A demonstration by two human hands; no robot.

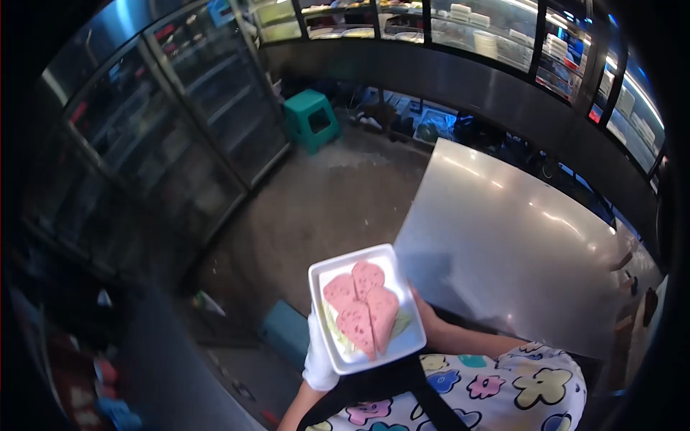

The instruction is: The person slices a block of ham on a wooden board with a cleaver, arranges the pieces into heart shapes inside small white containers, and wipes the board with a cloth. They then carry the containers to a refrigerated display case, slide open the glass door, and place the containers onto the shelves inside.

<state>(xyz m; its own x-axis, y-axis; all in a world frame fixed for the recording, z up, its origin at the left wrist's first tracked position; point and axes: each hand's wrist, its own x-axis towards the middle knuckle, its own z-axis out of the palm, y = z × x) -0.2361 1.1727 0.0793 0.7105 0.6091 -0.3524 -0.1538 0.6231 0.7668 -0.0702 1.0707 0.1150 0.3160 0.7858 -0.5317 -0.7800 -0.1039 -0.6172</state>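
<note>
A white rectangular dish (415, 340) is held in front of my body, tilted slightly. Slices of pink luncheon meat (355, 325) lie in it, with shredded pale green leaves (401, 322) showing underneath. My left hand (317, 355), in a white glove, grips the dish along its left side. On the opposite side my right hand (424, 314), bare, holds the dish's edge; most of its fingers are hidden behind the rim.
A stainless steel table (503, 237) stands to the right. Glass-door fridges (180, 129) line the left. On the floor ahead is a green plastic stool (310, 118), and a teal box (286, 332) sits low at the left. A windowed counter (402, 61) runs along the back.
</note>
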